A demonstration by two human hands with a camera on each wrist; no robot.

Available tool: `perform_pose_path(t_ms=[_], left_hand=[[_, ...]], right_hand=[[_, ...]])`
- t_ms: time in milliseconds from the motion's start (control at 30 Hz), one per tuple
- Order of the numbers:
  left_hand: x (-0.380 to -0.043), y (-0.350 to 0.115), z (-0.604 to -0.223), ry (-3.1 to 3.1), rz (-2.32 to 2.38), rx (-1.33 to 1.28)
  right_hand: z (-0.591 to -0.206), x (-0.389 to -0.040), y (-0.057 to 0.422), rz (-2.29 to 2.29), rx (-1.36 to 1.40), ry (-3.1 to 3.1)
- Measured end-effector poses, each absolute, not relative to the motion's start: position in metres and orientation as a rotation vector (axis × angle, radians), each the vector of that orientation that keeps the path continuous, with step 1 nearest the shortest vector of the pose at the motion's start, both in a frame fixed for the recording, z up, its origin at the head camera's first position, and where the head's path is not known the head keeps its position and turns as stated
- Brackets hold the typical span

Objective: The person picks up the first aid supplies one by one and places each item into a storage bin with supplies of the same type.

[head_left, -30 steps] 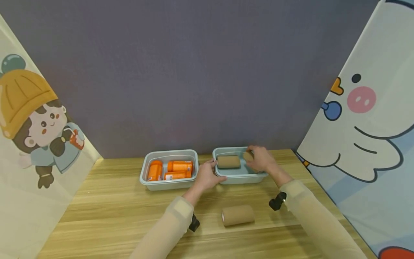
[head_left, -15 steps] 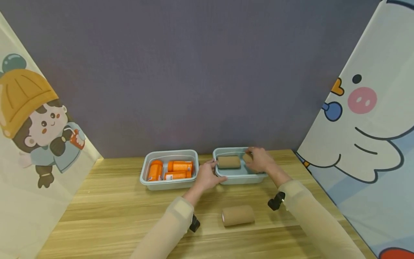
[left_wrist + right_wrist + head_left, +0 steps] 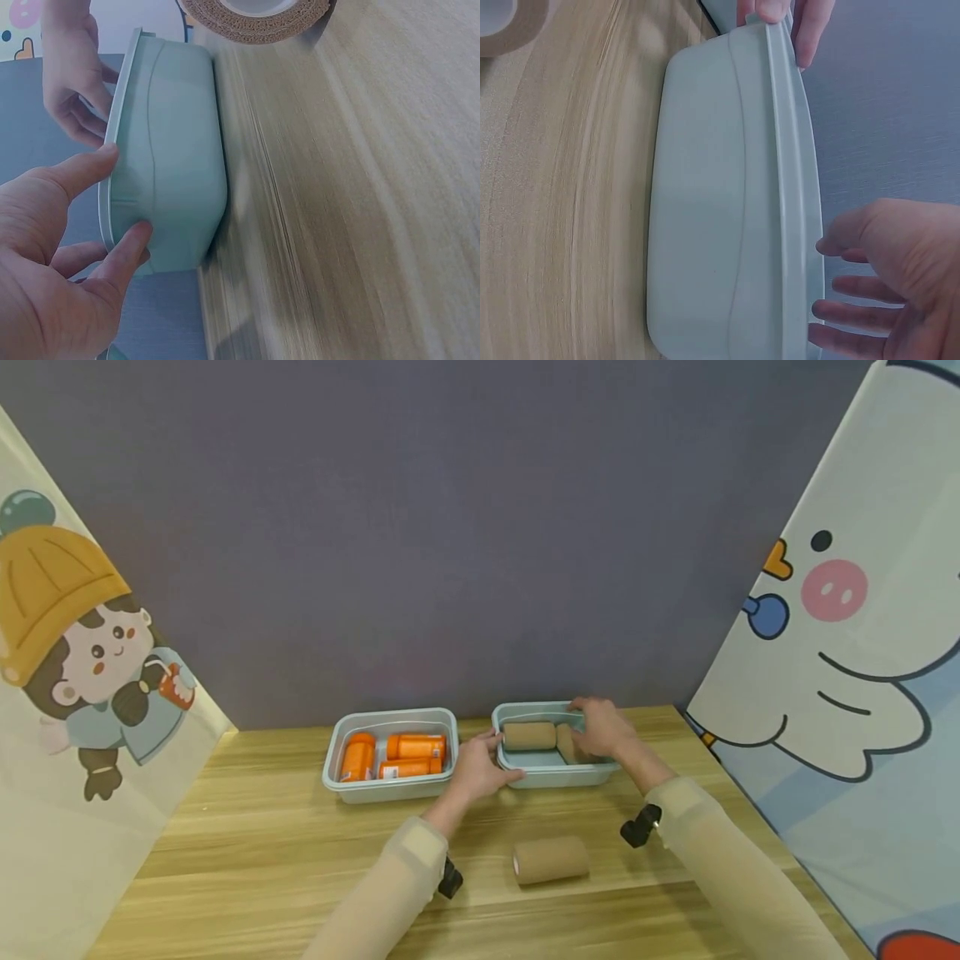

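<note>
Brown roll (image 3: 567, 747), partly hidden by the right hand (image 3: 604, 728), is beside another roll (image 3: 529, 736).

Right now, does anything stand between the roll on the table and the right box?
Nothing visible stands on the table between the roll and right box; only the box's near wall rises there. The left hand touches its near left corner.

1. Tubs (image 3: 562, 777): pale blue-green.
2. Bottles (image 3: 416, 745): bright orange with white label patches.
3. Rolls (image 3: 553, 860): tan-brown, the nearest white inside.
4. Tabletop (image 3: 262, 843): yellowish brown with streaky wood grain.
5. Wall (image 3: 450, 527): plain dark purplish grey.
6. Sleeves (image 3: 378, 889): beige.
7. Wrist cameras (image 3: 640, 827): black.
8. Left panel (image 3: 41, 827): cream, with a cartoon in mustard, brown and pale blue.
9. Right panel (image 3: 757, 710): white and light blue, a black-outlined cartoon with pink and orange.
</note>
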State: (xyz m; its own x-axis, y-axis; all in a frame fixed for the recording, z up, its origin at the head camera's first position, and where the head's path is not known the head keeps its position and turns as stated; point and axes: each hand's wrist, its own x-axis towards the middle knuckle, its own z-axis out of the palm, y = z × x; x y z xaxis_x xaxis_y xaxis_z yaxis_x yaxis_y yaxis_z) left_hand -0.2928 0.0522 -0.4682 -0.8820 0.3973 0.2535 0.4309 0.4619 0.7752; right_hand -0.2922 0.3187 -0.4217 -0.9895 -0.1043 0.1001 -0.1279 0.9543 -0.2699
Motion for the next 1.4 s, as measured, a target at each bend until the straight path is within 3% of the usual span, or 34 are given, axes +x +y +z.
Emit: perform_pose_path(t_ms=[1400], left_hand=[[-0.292, 0.053, -0.471, -2.625, -1.419, -0.763]], right_hand=[[-0.388, -0.225, 0.293, 0.529, 0.603, -2.794]])
